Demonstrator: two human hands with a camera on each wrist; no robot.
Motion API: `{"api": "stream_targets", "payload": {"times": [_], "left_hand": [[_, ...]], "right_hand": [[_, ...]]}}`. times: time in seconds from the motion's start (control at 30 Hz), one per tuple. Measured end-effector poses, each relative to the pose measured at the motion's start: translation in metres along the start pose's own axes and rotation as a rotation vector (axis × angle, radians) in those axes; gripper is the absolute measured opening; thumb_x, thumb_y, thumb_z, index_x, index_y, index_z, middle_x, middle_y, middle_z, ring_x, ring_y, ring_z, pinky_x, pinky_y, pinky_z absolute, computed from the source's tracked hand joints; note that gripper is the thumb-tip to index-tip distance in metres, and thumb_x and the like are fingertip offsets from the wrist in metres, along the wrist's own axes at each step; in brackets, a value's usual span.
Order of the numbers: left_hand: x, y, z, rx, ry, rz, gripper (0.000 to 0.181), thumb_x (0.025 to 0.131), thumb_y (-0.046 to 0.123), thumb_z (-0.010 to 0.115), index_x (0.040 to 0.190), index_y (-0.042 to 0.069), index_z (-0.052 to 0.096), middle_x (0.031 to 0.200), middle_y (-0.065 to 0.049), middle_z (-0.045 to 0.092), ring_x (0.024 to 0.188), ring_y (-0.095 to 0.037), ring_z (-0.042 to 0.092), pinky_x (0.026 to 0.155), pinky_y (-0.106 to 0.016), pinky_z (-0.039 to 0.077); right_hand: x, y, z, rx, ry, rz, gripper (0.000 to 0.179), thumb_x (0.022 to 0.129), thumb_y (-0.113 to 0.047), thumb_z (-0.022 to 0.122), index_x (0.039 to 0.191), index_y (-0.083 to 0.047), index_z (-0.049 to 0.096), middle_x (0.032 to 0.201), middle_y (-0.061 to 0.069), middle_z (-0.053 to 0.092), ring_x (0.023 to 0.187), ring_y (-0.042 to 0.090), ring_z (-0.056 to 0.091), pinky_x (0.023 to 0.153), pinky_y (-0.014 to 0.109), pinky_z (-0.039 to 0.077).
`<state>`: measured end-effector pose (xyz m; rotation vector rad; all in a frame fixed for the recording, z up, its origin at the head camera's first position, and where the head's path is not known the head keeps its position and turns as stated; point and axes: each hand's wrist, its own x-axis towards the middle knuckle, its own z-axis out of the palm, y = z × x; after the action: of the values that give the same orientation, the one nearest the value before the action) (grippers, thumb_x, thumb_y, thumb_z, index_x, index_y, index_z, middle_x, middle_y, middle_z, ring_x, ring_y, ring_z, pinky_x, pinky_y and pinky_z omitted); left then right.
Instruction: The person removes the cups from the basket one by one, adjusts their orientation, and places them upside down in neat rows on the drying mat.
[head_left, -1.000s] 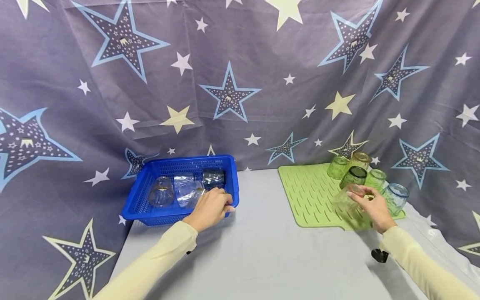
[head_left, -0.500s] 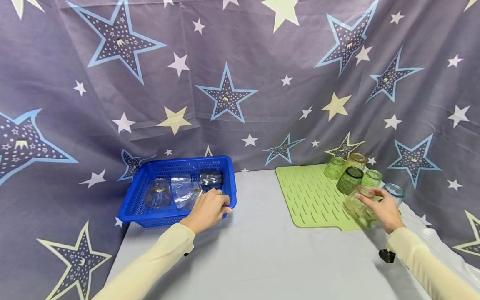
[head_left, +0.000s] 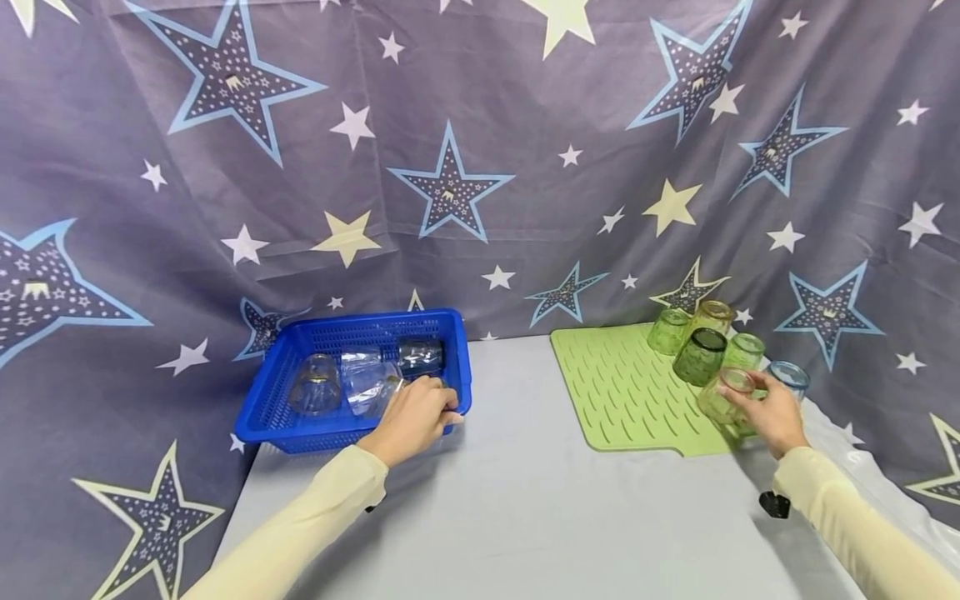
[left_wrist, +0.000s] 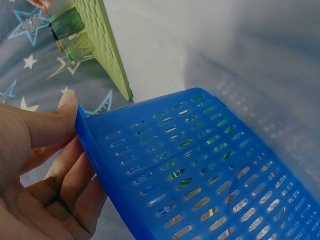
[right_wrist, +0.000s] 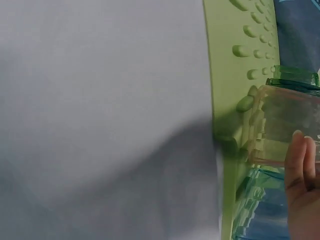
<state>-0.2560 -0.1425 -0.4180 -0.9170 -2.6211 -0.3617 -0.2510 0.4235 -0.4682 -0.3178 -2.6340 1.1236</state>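
Moved: right hand [head_left: 772, 410] and its glass [head_left: 722, 397] have shifted back and right since a second ago, closer in beside the other cups; left hand [head_left: 412, 417] has stayed on the basket [head_left: 277, 400].
Head, right hand: fingers curled round the clear glass near its top, glass tilted over the near right part of the green mat [head_left: 622, 392].
Head, near that grip: dark green cup [head_left: 699, 356] just behind it, blue-rimmed cup [head_left: 787, 377] just to its right, more green cups further back.
Head, left hand: clamped on the basket's near right corner; clear glasses [head_left: 352, 379] lie inside, just beyond the fingers.
Left wrist: thumb [left_wrist: 47, 125] on top of the blue rim [left_wrist: 92, 145], fingers curled beneath it (a firm pinch).
Right wrist: fingertips [right_wrist: 300, 155] against the glass [right_wrist: 285, 122], which sits over the mat [right_wrist: 230, 60]; blue cup [right_wrist: 265, 205] just below it in this view.
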Motion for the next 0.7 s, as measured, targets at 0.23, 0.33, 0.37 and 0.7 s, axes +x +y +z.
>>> {"api": "stream_targets", "payload": {"times": [0.23,0.33,0.37,0.7], "left_hand": [[0.0013,0.0026,0.0001,0.011,0.012,0.01,0.016,0.09,0.027,0.082,0.091,0.011,0.079,0.083,-0.002,0.068,0.076,-0.023,0.062,0.068,-0.042,0.055],[0.0011,0.0026,0.0007,0.007,0.017,0.009,0.016,0.089,0.026,0.083,0.09,0.011,0.079,0.082,-0.002,0.068,0.076,-0.024,0.062,0.068,-0.043,0.055],[0.0009,0.0027,0.0005,0.007,0.016,0.008,0.016,0.089,0.026,0.082,0.09,0.01,0.079,0.082,-0.002,0.069,0.076,-0.024,0.062,0.068,-0.044,0.055],[0.001,0.002,0.0002,0.002,0.013,0.004,0.016,0.089,0.025,0.083,0.091,0.009,0.079,0.083,-0.002,0.069,0.077,-0.024,0.062,0.067,-0.043,0.056]], "right_hand": [[0.0024,0.0037,-0.0022,-0.092,0.036,-0.046,0.08,0.101,-0.042,0.066,0.151,0.012,0.036,0.139,0.043,0.045,0.127,0.062,0.04,0.104,0.072,0.029],[0.0038,0.0047,-0.0015,-0.131,0.045,-0.073,0.078,0.102,-0.041,0.065,0.15,0.013,0.036,0.14,0.046,0.041,0.13,0.066,0.033,0.108,0.074,0.02],[0.0039,0.005,-0.0011,-0.133,0.048,-0.078,0.078,0.102,-0.041,0.064,0.151,0.012,0.036,0.141,0.046,0.039,0.131,0.066,0.03,0.109,0.074,0.018],[0.0067,0.0044,0.0019,-0.143,0.092,-0.121,0.065,0.1,-0.035,0.068,0.143,0.01,0.05,0.134,0.043,0.05,0.126,0.065,0.039,0.105,0.075,0.024]]}}
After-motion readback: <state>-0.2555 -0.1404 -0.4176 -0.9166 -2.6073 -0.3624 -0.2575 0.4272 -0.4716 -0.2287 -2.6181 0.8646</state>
